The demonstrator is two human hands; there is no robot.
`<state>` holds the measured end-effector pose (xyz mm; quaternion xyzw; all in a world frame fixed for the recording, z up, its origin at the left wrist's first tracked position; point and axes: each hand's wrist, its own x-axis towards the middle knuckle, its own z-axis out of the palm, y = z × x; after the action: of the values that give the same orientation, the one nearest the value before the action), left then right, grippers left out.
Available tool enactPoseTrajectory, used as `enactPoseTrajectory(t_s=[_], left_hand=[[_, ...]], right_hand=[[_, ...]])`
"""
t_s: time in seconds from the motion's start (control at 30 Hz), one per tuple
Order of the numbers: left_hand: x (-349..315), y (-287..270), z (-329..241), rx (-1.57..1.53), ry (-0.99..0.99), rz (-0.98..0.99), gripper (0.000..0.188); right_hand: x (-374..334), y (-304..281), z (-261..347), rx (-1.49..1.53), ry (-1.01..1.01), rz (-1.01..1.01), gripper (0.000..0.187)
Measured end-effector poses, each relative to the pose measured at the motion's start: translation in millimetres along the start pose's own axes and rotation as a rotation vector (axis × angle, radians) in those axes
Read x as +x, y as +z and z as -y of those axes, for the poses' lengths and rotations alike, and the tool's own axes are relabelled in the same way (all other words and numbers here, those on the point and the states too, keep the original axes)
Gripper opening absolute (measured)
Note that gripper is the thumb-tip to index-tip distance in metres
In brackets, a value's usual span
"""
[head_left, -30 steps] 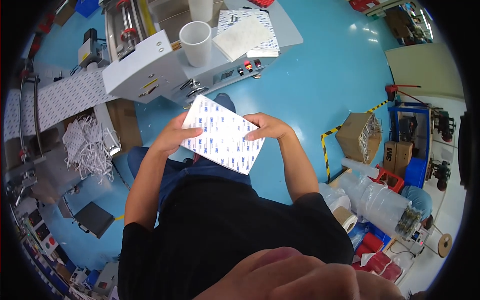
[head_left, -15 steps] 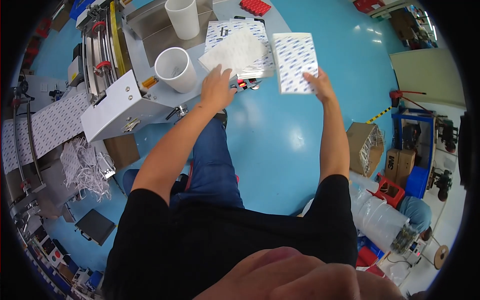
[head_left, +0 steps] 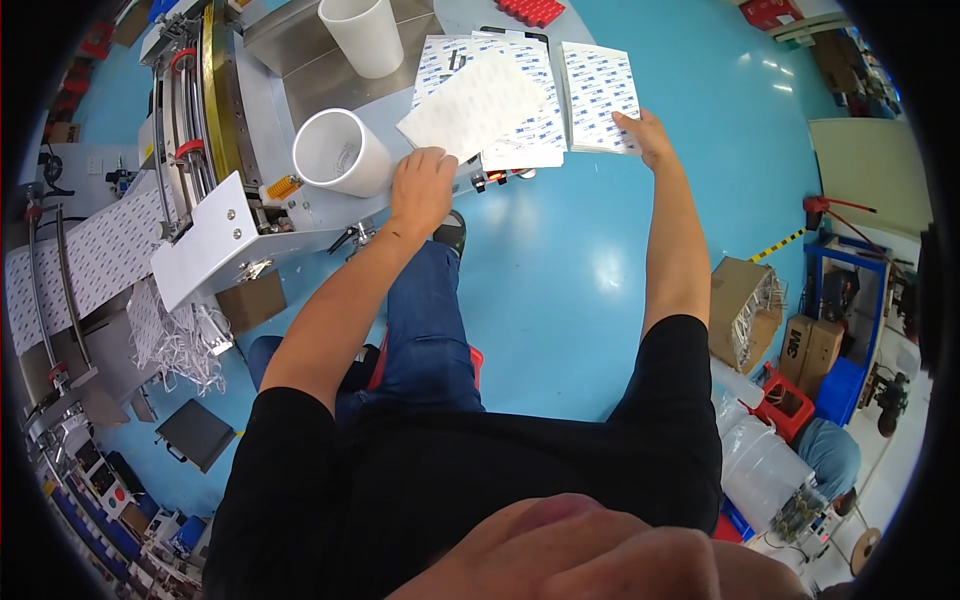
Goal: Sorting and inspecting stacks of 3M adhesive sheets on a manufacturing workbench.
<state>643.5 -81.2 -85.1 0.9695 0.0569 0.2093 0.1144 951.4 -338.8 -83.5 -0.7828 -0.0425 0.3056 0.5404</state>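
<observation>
My right hand grips a stack of white sheets with blue print by its lower right corner, thumb on top. The stack is just right of the table's papers, over the blue floor. My left hand is at the table's near edge, its fingertips resting by the near corner of a plain off-white sheet; nothing shows in it. This sheet lies askew over several blue-printed white sheets on the table. Left of the hand stands a white cylindrical container, open at the top.
A second white cylinder stands on a metal tray. The roller machine is at left, with a printed web and paper scraps below. Red pieces lie at the far edge. Boxes stand at right.
My right hand has moved the held stack slightly away from me and to the right. My left hand has drawn back a little from the off-white sheet, and the view has shifted slightly.
</observation>
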Motion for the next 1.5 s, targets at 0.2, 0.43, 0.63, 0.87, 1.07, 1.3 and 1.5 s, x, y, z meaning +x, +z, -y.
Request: enactPoseTrajectory(t_s=[0.2, 0.43, 0.63, 0.87, 1.07, 1.3, 1.5], left_hand=[[50, -50, -20, -0.093, -0.016, -0.307, 0.016], [34, -162, -56, -0.994, -0.718, -0.365, 0.012], [-56, -177, -73, -1.696, -0.965, -0.467, 0.014], [-117, -244, -53, -1.598, -0.886, 0.011, 0.021], [-131, -274, -63, -1.386, -0.749, 0.063, 0.028], [-169, -294, -60, -1.341, -0.738, -0.109, 0.034], [-183, -307, -48, -1.572, -0.843, -0.175, 0.027]], right_hand=[[-12, 13, -4, -0.37, -0.089, -0.2, 0.073], [-70, 53, 12, 0.11, -0.371, -0.525, 0.058], [-259, 200, 47, 1.005, -0.319, 0.248, 0.049], [-329, 214, 71, 0.731, -0.338, 0.43, 0.052], [-366, 239, 83, 0.529, -0.391, 0.369, 0.044], [-398, 258, 88, 0.501, -0.436, 0.225, 0.022], [-407, 271, 96, 0.511, -0.405, 0.259, 0.027]])
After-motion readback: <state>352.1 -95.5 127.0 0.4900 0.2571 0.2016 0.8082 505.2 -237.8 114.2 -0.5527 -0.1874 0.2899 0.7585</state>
